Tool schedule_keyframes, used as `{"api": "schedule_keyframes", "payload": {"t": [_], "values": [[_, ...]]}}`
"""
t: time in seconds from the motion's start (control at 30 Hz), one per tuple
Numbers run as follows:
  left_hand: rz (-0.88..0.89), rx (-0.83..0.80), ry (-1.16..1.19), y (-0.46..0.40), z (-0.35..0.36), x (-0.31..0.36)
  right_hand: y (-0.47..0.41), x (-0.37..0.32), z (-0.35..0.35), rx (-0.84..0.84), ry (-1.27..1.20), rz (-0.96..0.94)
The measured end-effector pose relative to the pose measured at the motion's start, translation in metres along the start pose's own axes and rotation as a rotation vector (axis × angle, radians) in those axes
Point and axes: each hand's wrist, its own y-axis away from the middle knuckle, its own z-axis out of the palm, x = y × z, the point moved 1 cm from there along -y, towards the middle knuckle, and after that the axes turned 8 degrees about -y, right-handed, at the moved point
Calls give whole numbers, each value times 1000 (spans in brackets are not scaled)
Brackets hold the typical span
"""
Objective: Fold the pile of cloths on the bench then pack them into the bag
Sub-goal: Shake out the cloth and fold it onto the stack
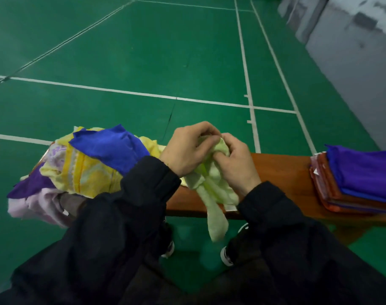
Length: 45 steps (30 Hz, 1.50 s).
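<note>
A pale green cloth (211, 190) hangs bunched above the wooden bench (284, 172), its tail drooping past the front edge. My left hand (187, 148) and my right hand (236, 164) both grip its top, fingers curled into the fabric close together. On the bench's left end lies a loose pile of cloths (82, 168): blue, yellow patterned, purple and pink. A stack of folded cloths (359, 181), purple on top of orange ones, sits at the right end. No bag is in view.
The bench stands on a green sports court with white lines (143, 93). A grey wall (352, 51) runs along the right. My shoes (227, 256) show below the bench's front edge.
</note>
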Motion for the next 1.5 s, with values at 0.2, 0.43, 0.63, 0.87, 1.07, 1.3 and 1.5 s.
{"api": "schedule_keyframes", "payload": {"t": [0.2, 0.43, 0.63, 0.87, 1.07, 1.3, 1.5], "values": [[-96, -85, 101, -7, 26, 4, -2, -3, -43, -121, 22, -22], [-151, -118, 246, -12, 36, 9, -8, 16, -53, -89, 365, 9], [-79, -258, -424, -10, 21, -32, -8, 25, -91, 168, 333, -23], [-181, 174, -140, -22, 9, -36, -26, 26, -136, 346, 233, -23], [53, 266, -74, 2, 17, -19, 13, 28, -150, 370, 20, -47], [-29, -193, -138, 102, 78, -73, 80, 121, -152, 43, 266, 346], [-230, -262, -104, 113, 106, -91, 75, 150, -150, 189, 273, 412]]}}
